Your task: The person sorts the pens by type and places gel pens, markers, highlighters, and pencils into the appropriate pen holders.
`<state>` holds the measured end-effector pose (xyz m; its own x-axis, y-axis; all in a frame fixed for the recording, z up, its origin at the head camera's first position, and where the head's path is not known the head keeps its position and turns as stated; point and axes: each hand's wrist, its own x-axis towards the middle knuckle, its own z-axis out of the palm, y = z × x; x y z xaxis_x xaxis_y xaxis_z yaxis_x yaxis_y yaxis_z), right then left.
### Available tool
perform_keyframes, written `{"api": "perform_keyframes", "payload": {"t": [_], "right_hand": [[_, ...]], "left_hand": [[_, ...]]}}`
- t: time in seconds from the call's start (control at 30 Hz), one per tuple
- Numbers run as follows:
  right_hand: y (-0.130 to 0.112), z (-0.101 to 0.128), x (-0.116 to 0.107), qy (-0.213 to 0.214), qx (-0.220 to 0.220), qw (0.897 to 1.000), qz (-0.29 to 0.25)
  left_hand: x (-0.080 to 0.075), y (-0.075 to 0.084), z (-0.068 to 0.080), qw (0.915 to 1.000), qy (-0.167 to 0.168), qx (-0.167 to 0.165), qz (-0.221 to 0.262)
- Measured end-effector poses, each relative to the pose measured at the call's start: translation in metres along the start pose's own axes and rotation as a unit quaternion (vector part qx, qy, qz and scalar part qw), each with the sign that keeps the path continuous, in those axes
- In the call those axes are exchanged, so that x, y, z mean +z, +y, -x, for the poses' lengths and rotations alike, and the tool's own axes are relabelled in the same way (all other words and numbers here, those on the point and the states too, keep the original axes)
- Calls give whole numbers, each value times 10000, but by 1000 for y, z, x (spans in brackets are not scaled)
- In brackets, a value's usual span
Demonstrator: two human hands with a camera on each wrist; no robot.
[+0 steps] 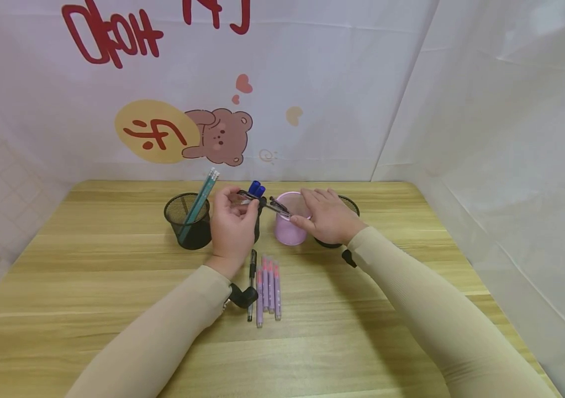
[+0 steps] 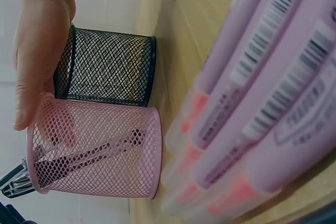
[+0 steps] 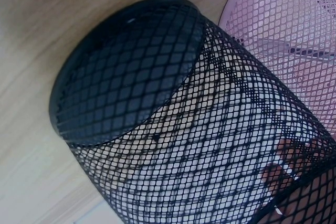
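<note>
My left hand [image 1: 232,228] pinches a slim clear-and-black pen [image 1: 273,208] between thumb and fingers, its far end reaching over the rim of a pink mesh pen holder [image 1: 290,233]. My right hand [image 1: 331,216] grips that pink holder at its rim; in the left wrist view its fingers show through the mesh. Black pens [image 2: 16,179] lean inside the pink holder, clips sticking out at the top. Right beside it, partly under the right hand, stands a black mesh pen holder [image 3: 157,129].
At the left, another black mesh holder [image 1: 195,237] contains green pencils [image 1: 197,202]. Blue-capped pens [image 1: 257,189] stand in a holder behind the left hand. In front lie several purple highlighters [image 1: 270,287] and a black pen [image 1: 253,265]. A printed cloth [image 1: 322,110] hangs behind the table.
</note>
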<state>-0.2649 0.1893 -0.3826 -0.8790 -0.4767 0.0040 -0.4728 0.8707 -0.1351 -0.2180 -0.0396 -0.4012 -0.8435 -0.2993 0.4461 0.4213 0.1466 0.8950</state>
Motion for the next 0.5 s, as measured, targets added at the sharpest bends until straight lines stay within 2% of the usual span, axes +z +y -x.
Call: {"api": "perform_keyframes", "payload": {"t": [0.5], "right_hand": [[2, -1, 2, 74, -39, 10000, -5]], "left_hand": [[3, -2, 3, 9982, -161, 112, -568]]}}
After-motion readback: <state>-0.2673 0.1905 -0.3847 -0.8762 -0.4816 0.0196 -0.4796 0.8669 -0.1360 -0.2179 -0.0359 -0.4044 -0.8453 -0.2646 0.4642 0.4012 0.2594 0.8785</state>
